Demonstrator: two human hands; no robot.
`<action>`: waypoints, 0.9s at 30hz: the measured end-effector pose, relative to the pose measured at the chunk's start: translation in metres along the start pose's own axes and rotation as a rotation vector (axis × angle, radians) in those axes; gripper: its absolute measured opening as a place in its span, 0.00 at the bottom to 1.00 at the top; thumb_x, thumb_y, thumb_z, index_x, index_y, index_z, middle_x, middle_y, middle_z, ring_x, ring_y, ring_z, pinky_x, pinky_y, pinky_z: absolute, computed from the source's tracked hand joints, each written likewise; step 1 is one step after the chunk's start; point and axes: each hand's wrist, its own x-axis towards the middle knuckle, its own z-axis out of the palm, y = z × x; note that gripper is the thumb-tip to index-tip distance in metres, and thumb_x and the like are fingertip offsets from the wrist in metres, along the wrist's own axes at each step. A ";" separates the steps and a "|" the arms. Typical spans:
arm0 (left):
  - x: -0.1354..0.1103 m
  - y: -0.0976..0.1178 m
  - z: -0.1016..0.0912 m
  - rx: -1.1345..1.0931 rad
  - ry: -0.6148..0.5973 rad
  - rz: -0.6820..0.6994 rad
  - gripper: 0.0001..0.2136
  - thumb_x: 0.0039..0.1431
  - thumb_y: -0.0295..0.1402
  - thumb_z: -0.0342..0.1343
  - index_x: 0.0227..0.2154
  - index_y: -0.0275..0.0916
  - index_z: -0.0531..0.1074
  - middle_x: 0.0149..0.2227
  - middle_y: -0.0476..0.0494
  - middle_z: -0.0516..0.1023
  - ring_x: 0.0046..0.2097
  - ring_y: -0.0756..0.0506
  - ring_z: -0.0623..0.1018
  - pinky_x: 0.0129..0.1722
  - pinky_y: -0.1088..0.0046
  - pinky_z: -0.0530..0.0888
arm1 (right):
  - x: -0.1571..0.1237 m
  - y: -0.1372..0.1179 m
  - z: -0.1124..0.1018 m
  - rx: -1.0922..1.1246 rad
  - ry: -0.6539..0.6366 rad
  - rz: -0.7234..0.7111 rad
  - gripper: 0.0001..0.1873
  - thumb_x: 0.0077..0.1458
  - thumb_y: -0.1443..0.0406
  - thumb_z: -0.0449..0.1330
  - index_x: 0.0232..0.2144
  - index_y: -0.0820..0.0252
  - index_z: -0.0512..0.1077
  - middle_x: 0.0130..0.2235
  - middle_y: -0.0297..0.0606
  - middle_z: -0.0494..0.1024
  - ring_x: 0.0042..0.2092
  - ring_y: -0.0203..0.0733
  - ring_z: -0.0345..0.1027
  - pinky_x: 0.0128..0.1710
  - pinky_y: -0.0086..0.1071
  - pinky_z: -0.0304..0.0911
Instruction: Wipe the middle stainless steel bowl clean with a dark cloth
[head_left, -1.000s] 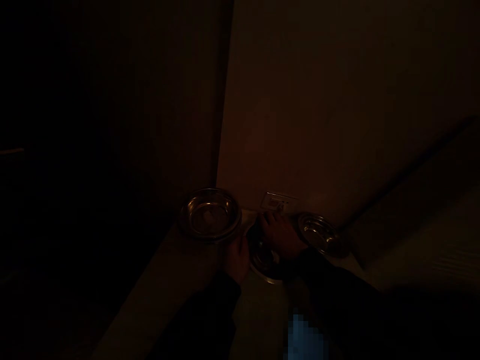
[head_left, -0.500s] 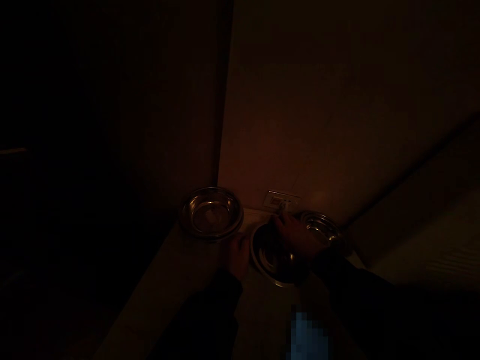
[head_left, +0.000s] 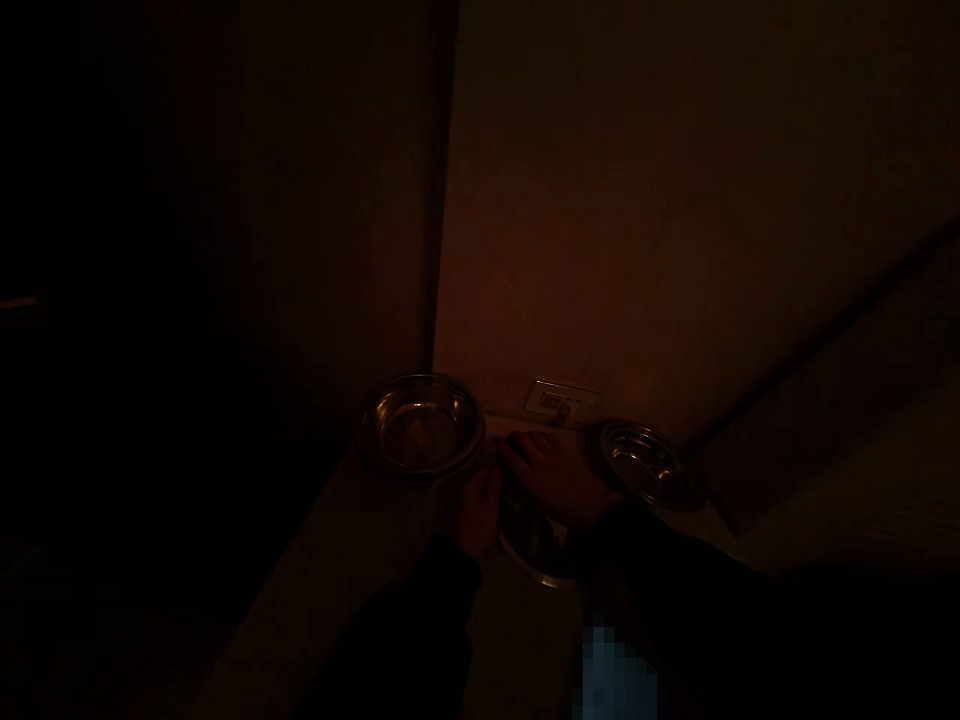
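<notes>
The scene is very dark. A metal dish (head_left: 541,578) with a shiny rim lies on a light ledge, partly covered by my hands. My right hand (head_left: 561,478) reaches across its far part, with fingers stretched out to the left and apart. At the dish's left edge is my left hand (head_left: 478,512), close against the rim. Its fingers are too dark to show whether they grip. Left of it stands a round metal bowl (head_left: 367,440) with a pale patch inside. To the right, another metal dish (head_left: 645,465) rests beside my right wrist.
A wall outlet (head_left: 562,399) with something plugged in sits just behind the dishes. The wall (head_left: 600,250) rises from the back of the ledge (head_left: 300,590). A bluish blurred patch (head_left: 616,670) shows at the bottom.
My right hand has moved left from near the outlet, across the middle dish towards my left hand. More of the right-hand dish is uncovered. My left hand has hardly moved.
</notes>
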 end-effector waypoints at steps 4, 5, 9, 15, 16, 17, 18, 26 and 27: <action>0.001 -0.001 -0.002 0.050 0.005 0.015 0.13 0.59 0.34 0.48 0.38 0.38 0.77 0.41 0.40 0.81 0.47 0.41 0.77 0.54 0.60 0.69 | 0.000 -0.006 0.001 -0.033 0.083 -0.052 0.23 0.61 0.69 0.49 0.59 0.66 0.57 0.53 0.53 0.67 0.52 0.52 0.61 0.52 0.45 0.55; 0.001 -0.001 -0.002 0.058 0.007 0.012 0.13 0.59 0.34 0.48 0.37 0.38 0.77 0.40 0.40 0.81 0.46 0.41 0.77 0.54 0.59 0.69 | 0.000 -0.005 0.002 -0.052 0.077 -0.025 0.24 0.62 0.69 0.48 0.60 0.65 0.57 0.54 0.53 0.67 0.53 0.52 0.60 0.53 0.46 0.54; 0.002 -0.004 0.001 0.058 0.013 0.044 0.15 0.59 0.32 0.46 0.41 0.37 0.76 0.45 0.38 0.80 0.48 0.40 0.77 0.55 0.58 0.68 | -0.004 0.001 0.002 -0.123 -0.026 0.168 0.25 0.62 0.70 0.46 0.61 0.62 0.55 0.56 0.51 0.66 0.53 0.53 0.60 0.55 0.50 0.50; -0.001 -0.001 0.002 0.109 0.042 0.013 0.15 0.59 0.31 0.45 0.39 0.35 0.77 0.43 0.38 0.81 0.46 0.41 0.78 0.53 0.59 0.71 | -0.019 0.013 -0.002 -0.169 -0.121 0.368 0.24 0.60 0.72 0.47 0.58 0.73 0.59 0.44 0.59 0.73 0.44 0.55 0.68 0.43 0.48 0.61; -0.002 0.000 0.002 0.108 0.036 0.002 0.15 0.59 0.31 0.45 0.40 0.35 0.76 0.43 0.38 0.80 0.46 0.41 0.78 0.52 0.59 0.71 | -0.021 0.014 -0.002 -0.171 -0.126 0.373 0.24 0.60 0.72 0.47 0.58 0.74 0.59 0.44 0.60 0.73 0.43 0.55 0.69 0.41 0.48 0.62; -0.002 0.001 0.002 0.105 0.025 -0.002 0.15 0.59 0.31 0.45 0.40 0.34 0.76 0.43 0.37 0.80 0.46 0.41 0.78 0.51 0.60 0.72 | -0.021 0.014 -0.003 -0.173 -0.128 0.372 0.23 0.60 0.72 0.47 0.57 0.75 0.60 0.44 0.60 0.73 0.43 0.56 0.69 0.40 0.48 0.62; -0.002 0.001 0.002 0.102 0.016 -0.001 0.16 0.59 0.31 0.44 0.41 0.33 0.76 0.43 0.36 0.80 0.46 0.41 0.78 0.51 0.60 0.72 | -0.020 0.014 -0.002 -0.175 -0.125 0.367 0.23 0.60 0.72 0.47 0.57 0.75 0.60 0.44 0.60 0.73 0.43 0.56 0.69 0.40 0.48 0.62; 0.007 -0.009 0.002 0.068 0.088 0.141 0.16 0.58 0.30 0.46 0.46 0.38 0.75 0.53 0.41 0.75 0.58 0.42 0.70 0.62 0.59 0.60 | 0.008 -0.010 -0.002 -0.167 -0.014 0.204 0.25 0.63 0.70 0.43 0.61 0.69 0.54 0.54 0.54 0.68 0.52 0.53 0.61 0.55 0.50 0.52; 0.008 -0.010 0.002 0.070 0.099 0.137 0.16 0.58 0.30 0.46 0.45 0.38 0.75 0.53 0.42 0.75 0.58 0.42 0.69 0.62 0.59 0.59 | 0.010 -0.012 -0.002 -0.163 -0.005 0.180 0.25 0.63 0.69 0.43 0.62 0.67 0.53 0.55 0.53 0.66 0.54 0.53 0.59 0.56 0.49 0.52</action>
